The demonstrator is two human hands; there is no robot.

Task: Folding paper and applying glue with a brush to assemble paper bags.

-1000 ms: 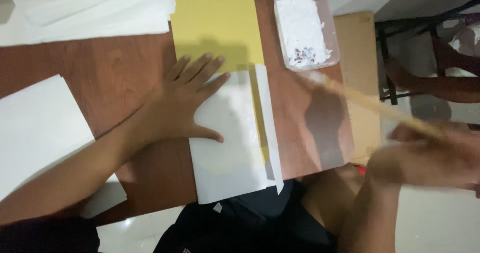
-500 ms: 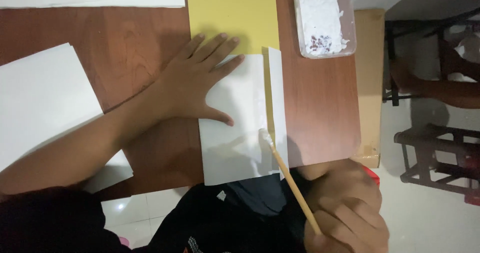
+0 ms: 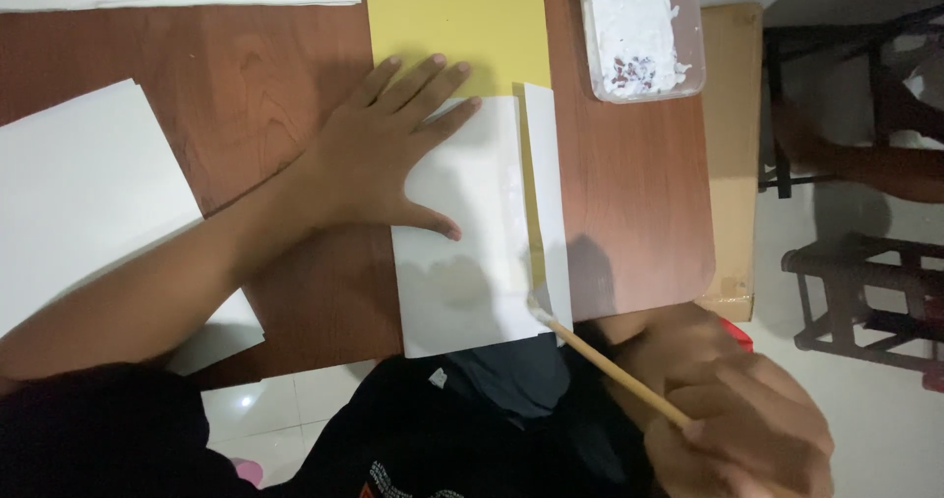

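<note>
A reddish-brown wooden tabletop (image 3: 629, 213) fills the view, with pale floor tiles and dark stools off its far side. On it a white paper sheet (image 3: 462, 262) lies over a yellow sheet (image 3: 457, 16), a narrow white strip (image 3: 548, 183) just beside its edge. A clear rectangular tub of white paste (image 3: 639, 26) stands near the tabletop's corner, and stacks of blank white sheets (image 3: 79, 183) lie on the other side.

The left hand (image 3: 383, 159) lies flat and open, fingers spread, pressing the white paper sheet down. The right hand (image 3: 737, 429) is closed around a thin wooden stick (image 3: 610, 370), gripping it near its back end.

A second ago the stick was raised and blurred near the tub; half a second ago its tip had come down onto the paper's edge. Now the tip rests at the near corner of the sheet, where sheet and strip meet, so the paste-laden tip appears to have been carried from the tub to the seam, and a faint wet streak shows along that edge.

The stick's long axis runs diagonally: its pasted tip points up and away from the person toward the seam, its handle end back toward the person's right side. The sheet's long axis runs away from the person, parallel to the strip.
</note>
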